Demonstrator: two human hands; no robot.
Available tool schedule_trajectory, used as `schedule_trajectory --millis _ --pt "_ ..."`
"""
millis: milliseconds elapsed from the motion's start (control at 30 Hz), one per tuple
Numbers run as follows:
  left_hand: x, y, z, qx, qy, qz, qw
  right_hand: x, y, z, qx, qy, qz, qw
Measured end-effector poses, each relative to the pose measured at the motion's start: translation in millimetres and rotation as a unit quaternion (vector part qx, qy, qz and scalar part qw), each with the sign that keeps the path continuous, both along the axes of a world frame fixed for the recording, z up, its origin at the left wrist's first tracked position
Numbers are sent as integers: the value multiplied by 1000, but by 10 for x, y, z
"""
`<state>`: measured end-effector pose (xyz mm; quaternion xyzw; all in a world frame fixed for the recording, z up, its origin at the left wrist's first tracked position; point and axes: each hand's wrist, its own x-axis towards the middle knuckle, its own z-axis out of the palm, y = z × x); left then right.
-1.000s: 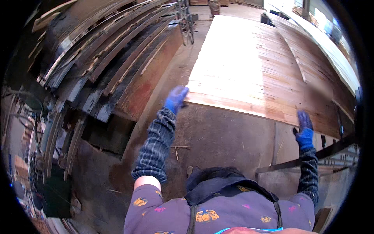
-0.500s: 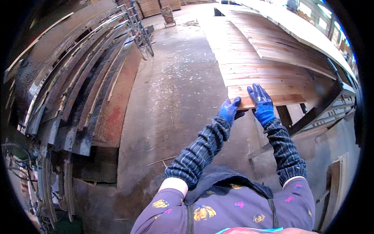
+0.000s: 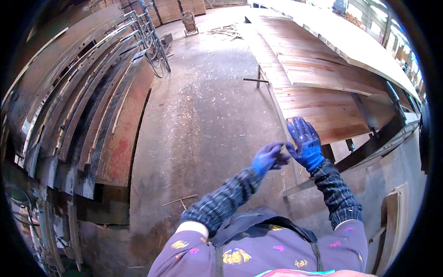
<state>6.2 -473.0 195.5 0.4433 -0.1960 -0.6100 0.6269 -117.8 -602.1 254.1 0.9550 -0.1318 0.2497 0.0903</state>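
Observation:
My right hand point(image 3: 304, 144), in a blue coated glove, is raised with fingers stretched at the near left corner of a glued wooden panel point(image 3: 323, 111). Whether its fingertips still touch the panel I cannot tell. My left hand point(image 3: 270, 158), gloved alike, hangs off the panel's near end over the floor. Its fingers bend loosely, a little blurred, with nothing visible in them. The panel lies on a metal rack, partly under a second wooden panel point(image 3: 318, 69). Above both is a pale board point(image 3: 350, 41).
A metal bar point(image 3: 255, 80) sticks out from the rack's left side. Long dark-edged boards with a reddish side panel point(image 3: 123, 143) fill the left. A small cart point(image 3: 189, 22) and scrap strips point(image 3: 224, 31) are far ahead. Upright boards point(image 3: 396, 221) stand at lower right.
My left hand has let go of the panel's corner and drawn back. The lower panel sits further right, baring the rack's side and bar. My right hand has lifted from lying flat on it.

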Motion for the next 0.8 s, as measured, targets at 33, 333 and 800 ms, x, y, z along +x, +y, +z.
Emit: schedule_trajectory --millis 33,333,800 --pt "145 222 -185 23 -2 17 1000 69 21 45 -6 0 -10 1000" --pt "604 3119 -2377 206 203 360 887 428 -474 22 -7 -44 -5 999" --pt "68 2169 -2249 200 -282 367 864 1023 -852 -147 -46 -24 -25 998"
